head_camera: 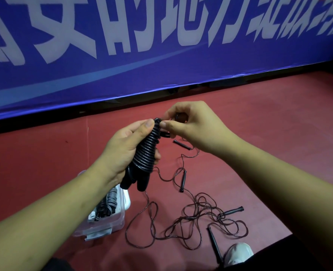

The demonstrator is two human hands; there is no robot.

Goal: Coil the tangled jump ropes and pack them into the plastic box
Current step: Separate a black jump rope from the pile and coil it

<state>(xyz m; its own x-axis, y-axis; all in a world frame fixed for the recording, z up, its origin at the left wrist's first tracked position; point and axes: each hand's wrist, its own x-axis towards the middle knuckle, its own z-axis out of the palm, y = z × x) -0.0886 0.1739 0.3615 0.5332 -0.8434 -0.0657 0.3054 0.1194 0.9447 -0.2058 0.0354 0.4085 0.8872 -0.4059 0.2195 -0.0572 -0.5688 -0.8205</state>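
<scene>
Jump rope (146,151) nearly coiled: left hand (122,149) grips it, right hand (193,126) pinches what seems the last turn. Next: secure end, into plastic box (111,222).

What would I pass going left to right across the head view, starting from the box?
Box → left hand → coiled rope, which that hand grips → right hand, which pinches the coil's top end.
</scene>
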